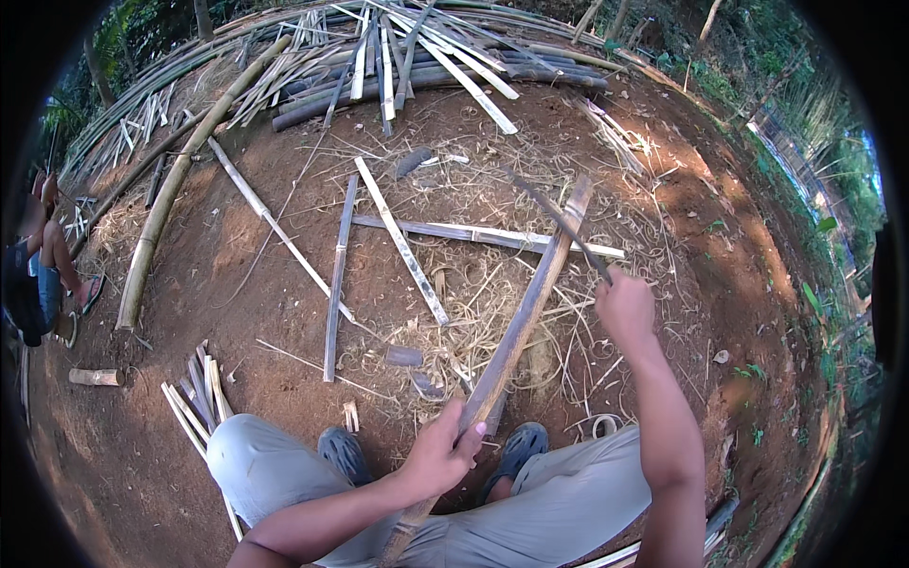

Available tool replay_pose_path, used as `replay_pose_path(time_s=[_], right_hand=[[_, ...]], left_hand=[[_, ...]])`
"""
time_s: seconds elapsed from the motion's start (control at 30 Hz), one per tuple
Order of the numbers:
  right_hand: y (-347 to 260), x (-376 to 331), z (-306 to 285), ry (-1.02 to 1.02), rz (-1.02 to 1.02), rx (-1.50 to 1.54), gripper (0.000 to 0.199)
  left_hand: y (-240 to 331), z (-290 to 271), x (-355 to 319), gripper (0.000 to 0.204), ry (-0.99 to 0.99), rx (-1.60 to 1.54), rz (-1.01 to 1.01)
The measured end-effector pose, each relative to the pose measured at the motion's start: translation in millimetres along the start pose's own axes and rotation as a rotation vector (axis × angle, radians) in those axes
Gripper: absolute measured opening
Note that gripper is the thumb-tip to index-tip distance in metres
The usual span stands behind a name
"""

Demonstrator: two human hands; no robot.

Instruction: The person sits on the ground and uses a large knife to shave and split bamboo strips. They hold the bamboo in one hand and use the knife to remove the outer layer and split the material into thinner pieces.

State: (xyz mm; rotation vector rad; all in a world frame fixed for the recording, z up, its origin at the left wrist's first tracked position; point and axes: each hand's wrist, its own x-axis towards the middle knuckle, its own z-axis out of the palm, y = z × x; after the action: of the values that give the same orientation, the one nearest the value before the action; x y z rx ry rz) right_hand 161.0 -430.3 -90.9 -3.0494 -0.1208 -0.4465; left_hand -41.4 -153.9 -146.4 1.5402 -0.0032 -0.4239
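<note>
Bamboo strip [517,336], slat [445,230] crossing behind (pale-ended), shavings [488,293] around, poles [559,78] beyond

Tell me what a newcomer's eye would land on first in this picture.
Probably the long bamboo piece slanting up the middle, gripped low by the left hand, with a long dark-bladed knife in the right hand crossing its upper part. Next, the big heap of bamboo poles and pale strips across the top, and curly shavings littering the ground at centre.
</note>
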Motion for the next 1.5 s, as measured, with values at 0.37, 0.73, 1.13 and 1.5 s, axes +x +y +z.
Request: replay_pose_path(time_s=[0.37, 0.73, 1.13, 1.5], right_hand=[[35, -6, -9, 0.054, 0.085, -0.044, 0.011], [46, -14, -34, 0.118, 0.278, 0.109, 0.015], [-21, -29, -76, -0.142, 0.531, 1.574, 0.049], [-39, -25, -69, -0.266, 0.516, 1.688, 0.027]], left_hand=[[33, -5, -19, 0.018, -0.128, 0.165, 0.148], [51, -15, -3, 0.026, -0.206, -0.312, -0.054], [18, -3, 5, 0.023, -0.329, -0.432, -0.068], [6, 12, 22, 0.035, -0.293, -0.22, 0.071]])
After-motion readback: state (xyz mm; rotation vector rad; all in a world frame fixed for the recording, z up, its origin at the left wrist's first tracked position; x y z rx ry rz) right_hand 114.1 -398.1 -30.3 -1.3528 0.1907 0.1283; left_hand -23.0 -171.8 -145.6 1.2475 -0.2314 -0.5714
